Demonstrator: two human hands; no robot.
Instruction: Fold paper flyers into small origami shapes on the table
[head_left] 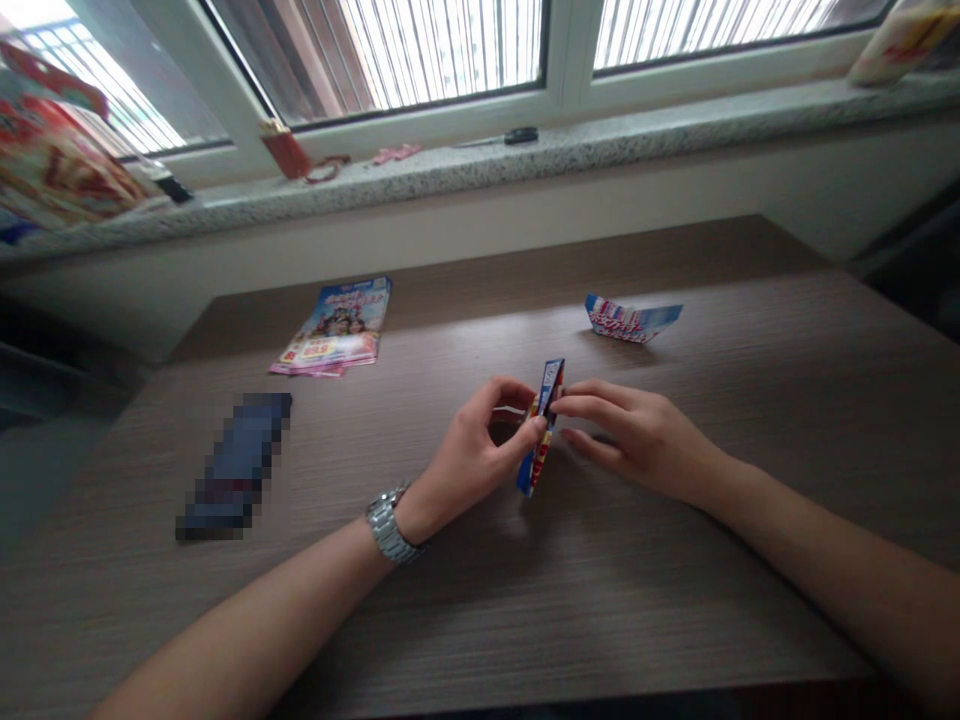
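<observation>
A folded piece of printed paper, blue, red and yellow, is held nearly upright above the table. My left hand pinches it from the left side, thumb towards me and fingers behind. On its right side, the fingertips of my right hand touch the paper's upper part; the fingers are slightly apart, the thumb below them. Beyond my right hand stands a folded paper boat in blue, white and pink. A stack of colourful printed flyers lies at the back left of the table.
The brown wooden table stands below a granite windowsill. A phone-like dark blurred object lies at the left. On the sill are a colourful bag, a red-brown small case, a black-handled tool and a bottle.
</observation>
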